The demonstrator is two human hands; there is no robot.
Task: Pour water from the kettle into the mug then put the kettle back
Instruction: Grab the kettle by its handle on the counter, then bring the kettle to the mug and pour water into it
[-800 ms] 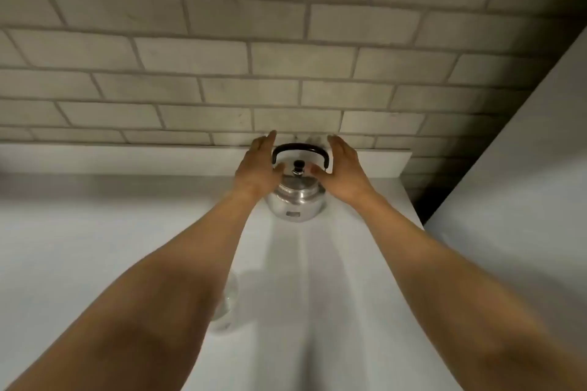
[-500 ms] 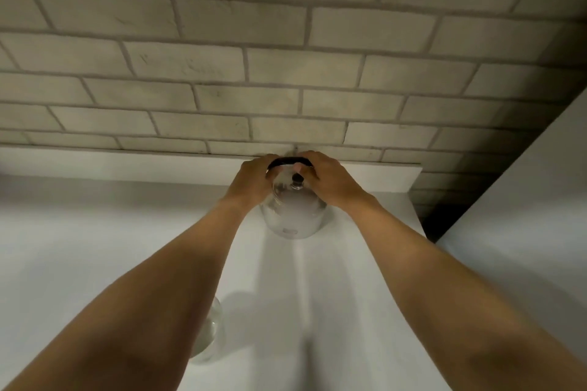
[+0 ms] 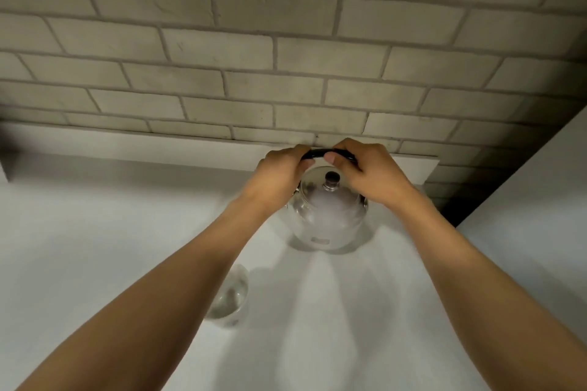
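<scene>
The steel kettle (image 3: 328,216) stands on the white counter (image 3: 95,232) by the brick wall (image 3: 286,41). Both the left hand (image 3: 279,173) and right hand (image 3: 365,173) are curled closed around its black handle (image 3: 317,154). A small label low on its body is unreadable. The glass mug (image 3: 230,298) sits nearer, beside the left forearm.

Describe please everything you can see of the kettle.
The kettle is round, of shiny silvery metal, with a domed lid, a dark knob and a black arched handle. It stands upright on the white counter, near the brick wall. The left hand and the right hand both grip the handle.
</scene>
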